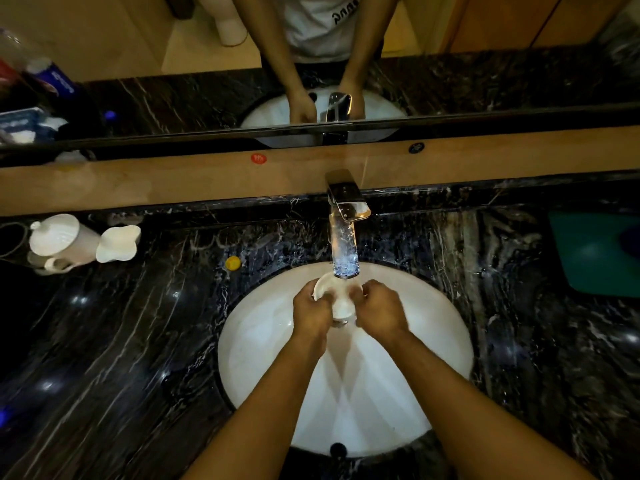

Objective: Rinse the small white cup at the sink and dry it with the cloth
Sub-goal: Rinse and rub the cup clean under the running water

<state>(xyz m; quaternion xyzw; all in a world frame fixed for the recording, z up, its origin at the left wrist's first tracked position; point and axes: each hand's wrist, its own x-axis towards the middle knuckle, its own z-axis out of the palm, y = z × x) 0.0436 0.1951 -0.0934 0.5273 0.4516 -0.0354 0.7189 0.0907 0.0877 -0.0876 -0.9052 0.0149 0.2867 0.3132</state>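
Observation:
The small white cup is held over the white sink, tilted, directly under the stream of water that runs from the chrome tap. My left hand grips the cup's left side and my right hand grips its right side, with fingers on its rim. My hands hide much of the cup. A green cloth lies on the counter at the far right.
On the dark marble counter at the left stand a white lidded pot and a white dish. A small yellow cap lies near the sink. A mirror runs along the back wall.

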